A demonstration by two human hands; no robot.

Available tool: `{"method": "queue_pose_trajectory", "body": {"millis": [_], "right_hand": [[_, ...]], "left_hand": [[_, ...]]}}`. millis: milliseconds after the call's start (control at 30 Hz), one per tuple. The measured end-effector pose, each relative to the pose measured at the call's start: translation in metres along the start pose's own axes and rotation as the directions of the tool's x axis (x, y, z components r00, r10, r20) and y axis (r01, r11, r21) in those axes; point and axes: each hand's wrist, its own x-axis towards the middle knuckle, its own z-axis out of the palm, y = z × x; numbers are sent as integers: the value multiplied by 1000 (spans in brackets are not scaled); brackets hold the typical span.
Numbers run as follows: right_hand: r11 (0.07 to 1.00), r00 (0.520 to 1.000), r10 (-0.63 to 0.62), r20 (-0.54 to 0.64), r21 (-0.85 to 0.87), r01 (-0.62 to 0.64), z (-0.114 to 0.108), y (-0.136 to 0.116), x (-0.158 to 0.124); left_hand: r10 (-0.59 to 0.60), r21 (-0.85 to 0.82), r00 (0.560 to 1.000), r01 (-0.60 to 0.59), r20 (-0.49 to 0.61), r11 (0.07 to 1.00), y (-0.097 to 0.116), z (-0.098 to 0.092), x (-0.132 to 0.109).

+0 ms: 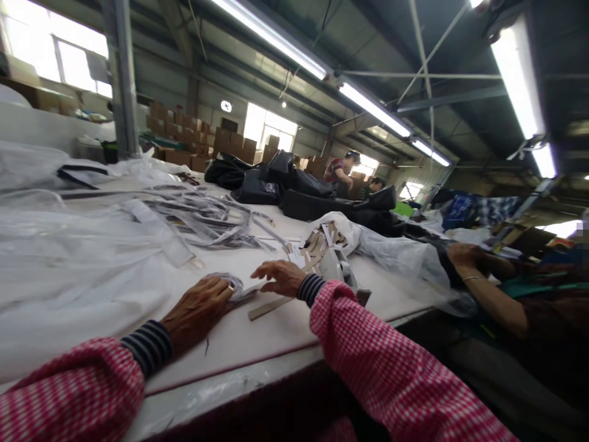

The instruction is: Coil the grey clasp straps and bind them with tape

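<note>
My left hand [199, 312] lies low on the white tabletop, its fingers curled over a coiled, greyish see-through strip [235, 283]. A tail of that strip runs right, towards my right hand [281, 277]. The fingers of my right hand are stretched and apart, just above the tail; whether they touch it I cannot tell. A flat beige strip [268, 309] lies under my right wrist. Beside that wrist are a grey-white tool or device [335, 267], partly hidden by my sleeve, and a clear plastic bag [352, 230] holding beige and white strips.
White sheeting [83, 276] covers the table's left side, with tangled grey-edged strips [207, 218] behind. Black bags or covers [294, 187] lie across the back. At right, a co-worker's arm [490, 294] reaches onto the table. Its front edge [239, 383] runs below my hands.
</note>
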Motion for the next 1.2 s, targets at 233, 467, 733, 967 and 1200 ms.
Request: {"method": "queue_pose_trajectory", "body": {"millis": [233, 467, 733, 967, 1200], "right_hand": [[963, 964, 232, -132, -106, -246, -22, 22, -95], [952, 977, 212, -28, -222, -212, 29, 2, -80], [940, 941, 316, 119, -174, -294, 17, 31, -50], [952, 945, 300, 129, 18, -305, 22, 41, -49], [953, 960, 280, 27, 112, -281, 28, 32, -60]], "left_hand": [[-116, -87, 993, 115, -5, 990, -9, 0, -2], [-457, -476, 886, 367, -84, 799, -12, -28, 7], [-706, -918, 691, 365, 156, 155, 14, -23, 44], [-704, -947, 686, 316, 183, 61, 10, -15, 34], [-719, -938, 678, 328, 151, 113, 12, -13, 35]]}}
